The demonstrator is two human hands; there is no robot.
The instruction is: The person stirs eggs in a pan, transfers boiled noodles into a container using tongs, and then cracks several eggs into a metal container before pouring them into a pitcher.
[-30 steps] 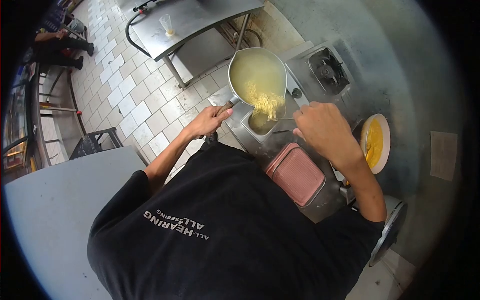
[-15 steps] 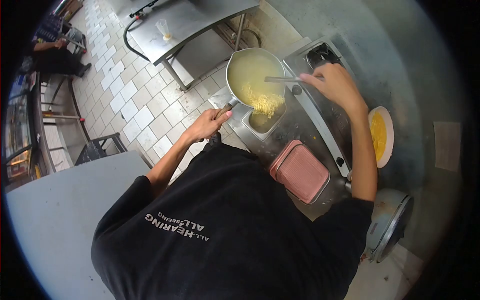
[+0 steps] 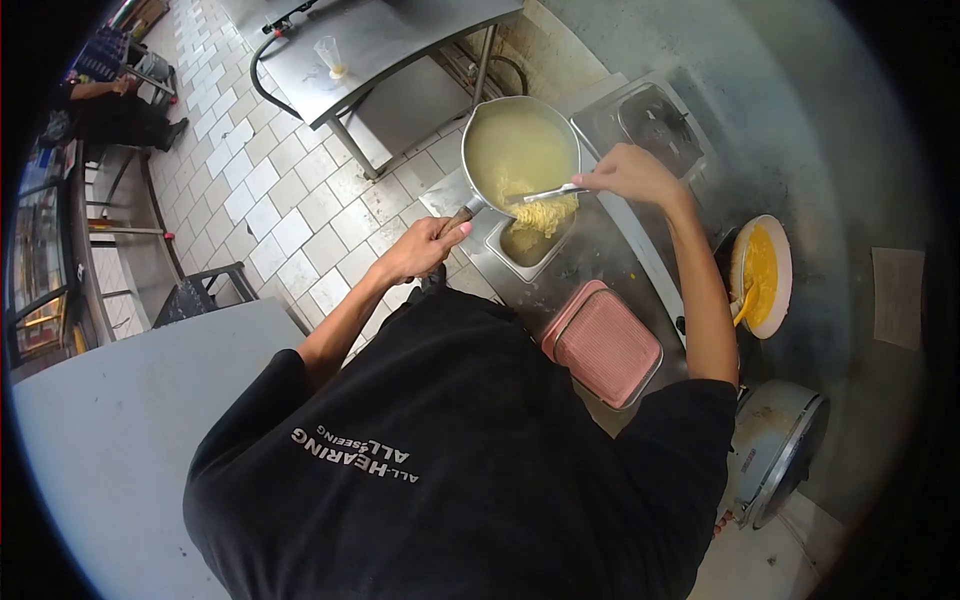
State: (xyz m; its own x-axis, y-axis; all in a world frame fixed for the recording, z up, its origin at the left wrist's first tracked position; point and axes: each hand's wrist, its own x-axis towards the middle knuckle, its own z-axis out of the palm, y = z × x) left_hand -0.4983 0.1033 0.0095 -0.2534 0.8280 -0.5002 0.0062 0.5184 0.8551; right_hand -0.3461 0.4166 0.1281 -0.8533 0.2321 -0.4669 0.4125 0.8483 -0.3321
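My left hand [image 3: 425, 248] is wrapped round the brown handle of a saucepan [image 3: 466, 150]. Pale, cloudy liquid fills much of the tilted saucepan. Yellow noodles [image 3: 547, 214] gather at its near rim and spill over it, above a rectangular metal container [image 3: 520, 266] set in the counter. From the right, my right hand [image 3: 632, 175] grips a slim metal utensil [image 3: 548, 193], with its far end lying across the noodles at the rim. The noodles partly hide the container's inside.
Beside the container lies a pink lidded box [image 3: 608, 345]. A stove burner [image 3: 658, 125] is behind my right hand; to the right sits a pale bowl [image 3: 782, 290] with yellow contents. A large lidded pot [image 3: 775, 455] stands nearer. Another person [image 3: 120, 105] is far left.
My right hand and the utensil have moved down and nearer, onto the noodles at the rim. The saucepan has shifted slightly right. More of the burner and of the bowl's yellow contents shows.
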